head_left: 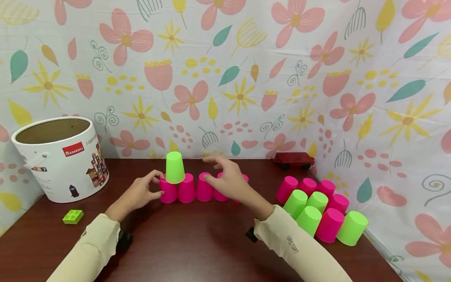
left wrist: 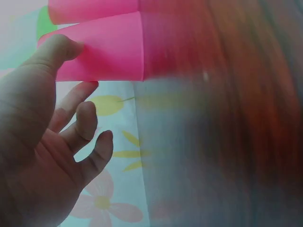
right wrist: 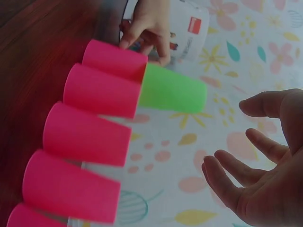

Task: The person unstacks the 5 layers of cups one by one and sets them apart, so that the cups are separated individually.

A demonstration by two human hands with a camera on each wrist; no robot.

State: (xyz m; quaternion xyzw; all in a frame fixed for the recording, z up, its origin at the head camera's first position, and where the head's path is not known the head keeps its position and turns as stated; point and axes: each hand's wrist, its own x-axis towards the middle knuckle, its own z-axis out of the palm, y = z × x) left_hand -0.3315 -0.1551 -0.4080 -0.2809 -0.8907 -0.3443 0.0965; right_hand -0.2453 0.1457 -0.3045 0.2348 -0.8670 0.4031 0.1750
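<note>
Lime-green and mouth-down, the green cup (head_left: 174,167) is perched across the neighbouring tops of the leftmost pink cup (head_left: 168,192) and the second pink cup (head_left: 186,188), at the left end of a row of upturned pink cups (head_left: 204,188) on the dark wood-grained counter (head_left: 169,246). The leftmost pink cup is lightly pinched by the left hand (head_left: 140,191), whose thumb is laid on the wall and whose index fingertip is set at the side edge, the other fingers being bent and clear of it. By the right hand (head_left: 227,178) nothing is held; its thumb and fingers are spread well apart, and it is poised above the row, not touching the green cup. Judged by their thin-looking, smooth walls, the cups would be found light and hollow, fairly stiff, not easily broken, but perhaps squeezed out of round by a hard pinch. Some slipping should be expected, since the walls are narrowed towards the top and fingers could be led upward. A hold is best taken around the middle or lower wall, thumb against fingers, with little pressure. Because the green cup is borne only by parts of two tops, it could easily be tipped by a sideways nudge, so even contact from opposite sides is called for. More pink and green ones, the clustered cups (head_left: 330,226), are stood mouth-down at the right.
</note>
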